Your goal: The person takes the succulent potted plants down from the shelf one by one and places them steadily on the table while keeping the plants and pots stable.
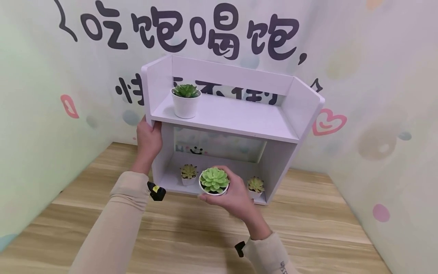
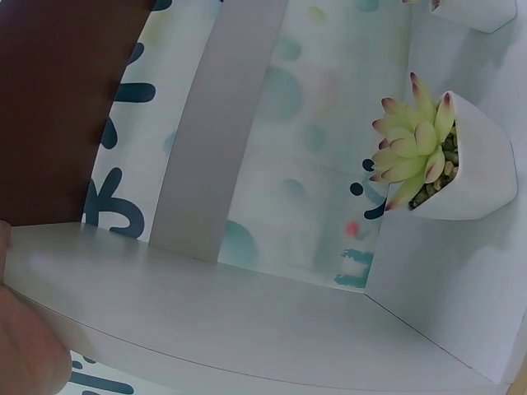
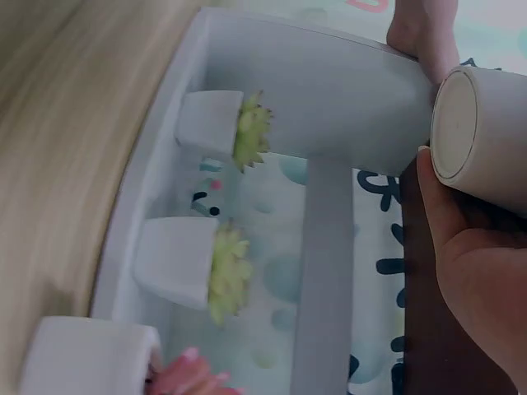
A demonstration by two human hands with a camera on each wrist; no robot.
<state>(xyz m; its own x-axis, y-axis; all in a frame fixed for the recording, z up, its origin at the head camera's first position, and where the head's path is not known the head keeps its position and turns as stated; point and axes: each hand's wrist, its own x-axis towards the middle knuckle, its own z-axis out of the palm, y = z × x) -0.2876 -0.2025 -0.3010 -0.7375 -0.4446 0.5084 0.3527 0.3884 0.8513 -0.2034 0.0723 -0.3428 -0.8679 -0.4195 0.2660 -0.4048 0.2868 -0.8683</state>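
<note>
The right hand [image 1: 236,194] curls its fingers [image 3: 441,207] round a white-potted green succulent [image 1: 214,180] before the white two-tier shelf [image 1: 239,116], whose left side panel [image 1: 159,85] the left hand [image 1: 149,140] grips.

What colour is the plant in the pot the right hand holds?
The plant is light green, clearest in the head view.

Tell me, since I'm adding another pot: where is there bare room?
Upper shelf: bare between the dark-green plant and the right side panel. Table: bare between the shelf unit and right wall. Crowded: lower shelf, with yellowish succulents and, in front, the right hand holding a pot.
</note>
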